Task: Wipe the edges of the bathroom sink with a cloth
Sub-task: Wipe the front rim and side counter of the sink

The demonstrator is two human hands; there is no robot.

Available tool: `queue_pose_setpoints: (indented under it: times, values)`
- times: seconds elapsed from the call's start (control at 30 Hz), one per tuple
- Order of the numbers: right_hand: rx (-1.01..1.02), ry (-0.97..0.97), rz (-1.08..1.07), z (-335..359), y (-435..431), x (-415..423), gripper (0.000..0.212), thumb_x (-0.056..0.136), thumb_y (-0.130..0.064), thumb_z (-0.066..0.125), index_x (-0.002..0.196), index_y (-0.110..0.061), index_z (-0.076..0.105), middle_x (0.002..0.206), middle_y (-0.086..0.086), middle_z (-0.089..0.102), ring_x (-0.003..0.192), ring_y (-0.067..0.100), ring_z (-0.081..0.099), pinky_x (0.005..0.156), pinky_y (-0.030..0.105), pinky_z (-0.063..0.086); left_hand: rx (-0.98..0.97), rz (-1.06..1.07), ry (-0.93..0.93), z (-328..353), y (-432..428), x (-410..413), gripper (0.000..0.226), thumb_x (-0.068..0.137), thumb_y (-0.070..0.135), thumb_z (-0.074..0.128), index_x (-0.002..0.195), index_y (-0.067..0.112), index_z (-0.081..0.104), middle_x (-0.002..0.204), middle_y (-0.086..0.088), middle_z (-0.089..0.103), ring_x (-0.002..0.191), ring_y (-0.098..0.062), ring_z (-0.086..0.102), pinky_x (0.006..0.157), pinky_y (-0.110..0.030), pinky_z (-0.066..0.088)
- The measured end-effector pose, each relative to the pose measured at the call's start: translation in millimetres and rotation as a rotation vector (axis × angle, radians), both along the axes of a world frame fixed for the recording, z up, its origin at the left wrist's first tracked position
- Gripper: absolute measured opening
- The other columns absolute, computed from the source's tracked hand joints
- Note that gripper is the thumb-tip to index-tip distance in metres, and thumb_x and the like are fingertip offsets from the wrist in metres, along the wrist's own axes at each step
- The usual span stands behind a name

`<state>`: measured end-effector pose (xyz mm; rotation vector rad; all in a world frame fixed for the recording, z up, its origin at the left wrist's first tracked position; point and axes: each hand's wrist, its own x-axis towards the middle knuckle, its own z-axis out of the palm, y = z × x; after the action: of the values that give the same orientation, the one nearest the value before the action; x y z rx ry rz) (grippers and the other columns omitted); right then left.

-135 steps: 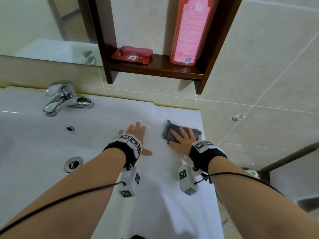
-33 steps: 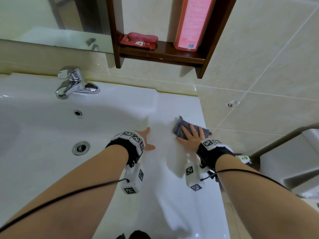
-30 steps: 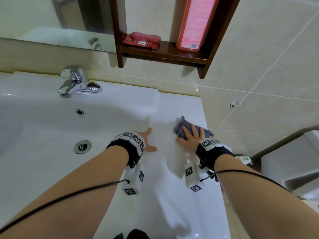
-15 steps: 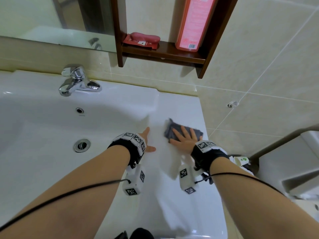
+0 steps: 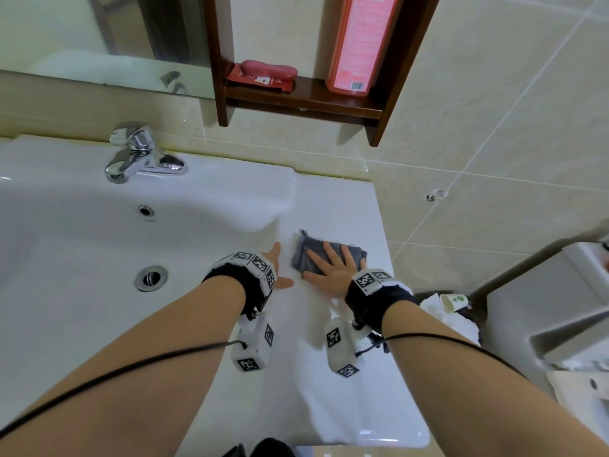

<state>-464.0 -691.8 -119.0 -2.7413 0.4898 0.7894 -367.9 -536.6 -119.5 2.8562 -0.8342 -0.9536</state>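
Note:
A small grey cloth (image 5: 304, 255) lies flat on the white sink's (image 5: 336, 206) right ledge. My right hand (image 5: 334, 270) presses down on the cloth with fingers spread, covering its near half. My left hand (image 5: 276, 270) rests flat on the same ledge just left of the cloth, at the basin's right rim, holding nothing. Both wrists wear black bands with white marker blocks.
A chrome tap (image 5: 138, 156) stands at the back of the basin, with a drain (image 5: 151, 278) below it. A wooden shelf (image 5: 306, 100) above holds a pink bottle (image 5: 361, 44) and a red soap pack (image 5: 263, 75). A bin with a paper cup (image 5: 453, 301) sits right of the sink.
My right hand has slid the cloth back and forth on the ledge, now a little to the left and nearer than one second ago. My left hand has stayed planted.

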Motion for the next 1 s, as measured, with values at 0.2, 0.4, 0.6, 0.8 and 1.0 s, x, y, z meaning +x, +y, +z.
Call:
queue_pose_setpoints:
  times: [0.2,0.4,0.6,0.8,1.0]
  values:
    - [-0.079,0.009,-0.177,-1,-40,-23,0.071,0.080,-0.074,0.023,0.139,-0.052,-0.010,0.153,-0.018,-0.022,0.142,0.022,-0.021,0.111,0.057,-0.010,0.014,-0.007,0.014,4,5,-9,0.099,0.084,0.061,0.051,0.151,0.020,-0.010,0.154,-0.012,0.027,0.138,-0.033,0.034,0.113,-0.044,0.030]
    - [-0.113,0.048,-0.096,4,-17,-13,0.070,0.082,-0.070,0.023,0.140,-0.049,-0.011,0.154,-0.013,-0.022,0.142,0.027,-0.021,0.110,0.062,-0.006,-0.033,0.012,0.061,6,9,-16,0.102,0.083,0.060,0.054,0.150,0.020,-0.012,0.154,-0.011,0.029,0.138,-0.032,0.035,0.114,-0.042,0.029]
    - [-0.029,-0.042,0.048,-7,39,1,0.062,0.087,-0.060,0.030,0.140,-0.052,0.000,0.155,-0.014,-0.017,0.141,0.022,-0.022,0.108,0.056,-0.017,-0.163,0.016,0.067,10,9,-25,0.108,0.081,0.051,0.063,0.151,0.014,-0.011,0.145,-0.017,0.042,0.127,-0.033,0.048,0.102,-0.032,0.039]
    - [-0.059,0.057,0.028,-14,-6,-11,0.054,0.084,-0.064,0.030,0.123,-0.065,-0.007,0.150,-0.015,-0.028,0.138,0.028,-0.028,0.105,0.063,-0.012,-0.116,0.033,0.148,13,17,-26,0.115,0.077,0.055,0.065,0.149,0.018,-0.017,0.143,-0.016,0.046,0.126,-0.034,0.050,0.104,-0.033,0.040]
    - [-0.181,0.090,-0.072,-10,-27,-24,0.069,0.080,-0.072,0.024,0.138,-0.053,-0.008,0.153,-0.013,-0.022,0.141,0.029,-0.022,0.112,0.059,-0.004,-0.091,0.033,0.144,11,22,-28,0.114,0.077,0.061,0.061,0.149,0.022,-0.017,0.141,-0.015,0.049,0.127,-0.032,0.050,0.107,-0.037,0.039]
